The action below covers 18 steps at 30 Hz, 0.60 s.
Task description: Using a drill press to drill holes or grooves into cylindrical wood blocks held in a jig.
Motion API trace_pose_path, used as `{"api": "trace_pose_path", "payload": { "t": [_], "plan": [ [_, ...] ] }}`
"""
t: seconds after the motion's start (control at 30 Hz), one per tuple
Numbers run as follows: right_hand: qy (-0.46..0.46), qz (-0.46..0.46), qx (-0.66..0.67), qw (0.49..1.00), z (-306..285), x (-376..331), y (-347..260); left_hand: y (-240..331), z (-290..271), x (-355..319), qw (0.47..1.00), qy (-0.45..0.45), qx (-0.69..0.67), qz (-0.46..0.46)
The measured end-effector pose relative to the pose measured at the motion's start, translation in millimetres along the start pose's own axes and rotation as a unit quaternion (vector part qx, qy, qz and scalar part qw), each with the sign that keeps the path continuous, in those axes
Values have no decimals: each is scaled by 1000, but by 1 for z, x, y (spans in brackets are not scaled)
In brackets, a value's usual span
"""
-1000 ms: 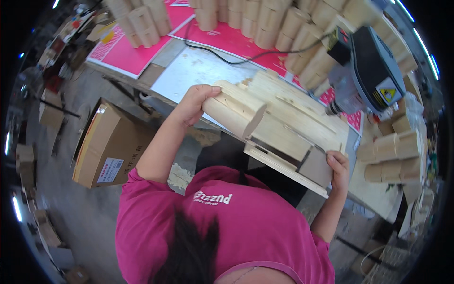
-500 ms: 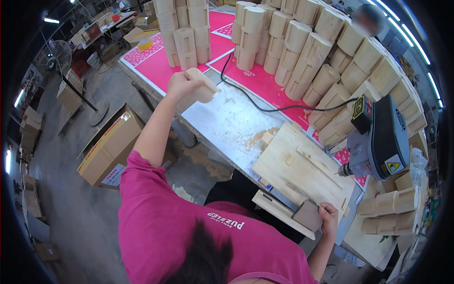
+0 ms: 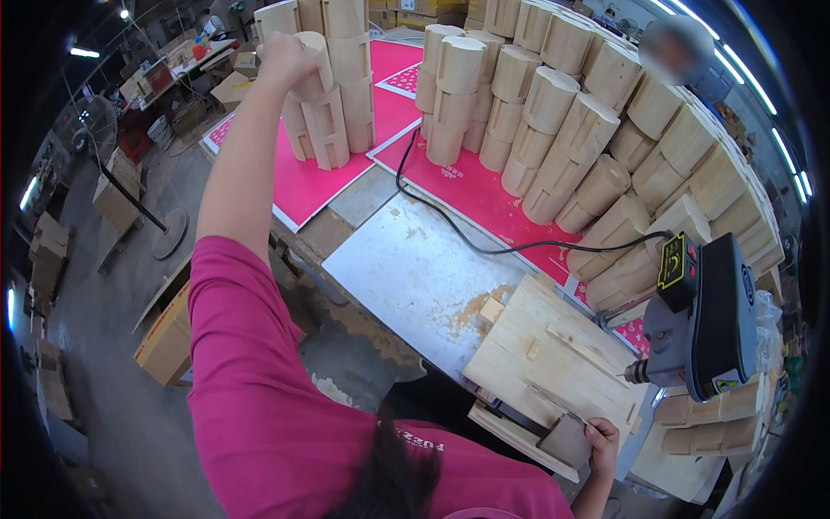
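Observation:
My left hand (image 3: 287,62) reaches to the far left of the table, its fingers closed round a notched wooden cylinder (image 3: 315,62). That cylinder sits at the top of a stack of similar wooden cylinders (image 3: 325,130); whether its weight rests on them I cannot tell. At the front right, my right hand (image 3: 603,443) grips the edge of a flat brown-grey square plate (image 3: 566,439). The plate lies by the near edge of a wooden board jig (image 3: 540,350) with small strips fixed on it. A drill head with a chuck (image 3: 638,372) stands over the jig's right side.
Many stacked wooden cylinders (image 3: 553,104) line the table's back and right on pink sheets (image 3: 484,186). A black cable (image 3: 467,242) crosses the white board (image 3: 398,268), which carries sawdust (image 3: 475,307). An open cardboard box (image 3: 166,333) stands on the floor at left.
My left hand has carried the wooden cylinder up and away to the far-left stack. My right hand stays at the brown-grey plate. The whole view has shifted slightly.

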State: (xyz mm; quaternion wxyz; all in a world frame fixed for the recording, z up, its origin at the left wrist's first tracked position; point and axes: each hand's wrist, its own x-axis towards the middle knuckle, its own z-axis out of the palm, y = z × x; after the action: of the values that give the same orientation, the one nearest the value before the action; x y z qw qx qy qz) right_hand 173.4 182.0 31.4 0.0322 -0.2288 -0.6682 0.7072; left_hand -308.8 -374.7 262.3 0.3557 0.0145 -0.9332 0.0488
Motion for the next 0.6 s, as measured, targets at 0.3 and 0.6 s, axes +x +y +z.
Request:
{"api": "trace_pose_path", "payload": {
  "t": [0.3, 0.6],
  "plan": [
    [45, 23, -23, 998, 9, -1, -5, -1, 47, 54, 991, -82, 53, -87],
    [57, 32, -24, 998, 9, 0, -2, -6, 79, 59, 993, -26, 11, -114]
  ]
}}
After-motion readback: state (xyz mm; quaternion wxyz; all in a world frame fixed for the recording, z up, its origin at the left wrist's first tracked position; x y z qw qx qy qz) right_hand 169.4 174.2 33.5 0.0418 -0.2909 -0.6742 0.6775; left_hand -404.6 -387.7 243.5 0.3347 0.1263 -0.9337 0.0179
